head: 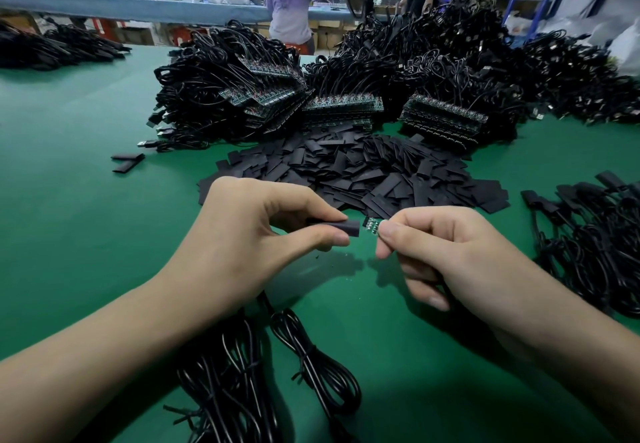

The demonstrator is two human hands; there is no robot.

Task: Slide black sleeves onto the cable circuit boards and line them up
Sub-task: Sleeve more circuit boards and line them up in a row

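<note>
My left hand (263, 234) pinches a black sleeve (348, 227) between thumb and fingers, its open end pointing right. My right hand (446, 252) grips a small circuit board (372, 227); only the board's left tip sticks out past the fingertips. A narrow gap separates sleeve and board, both held above the green table (69, 200). The board's cable is hidden under my right hand. Behind my hands lies a heap of loose black sleeves (363, 168).
Stacks of bare boards with coiled cables (277, 96) fill the back of the table. Cables with sleeved ends (595, 234) lie at right. Bundled cables (263, 373) lie near the front edge. Two stray sleeves (126, 162) lie at left. People stand behind.
</note>
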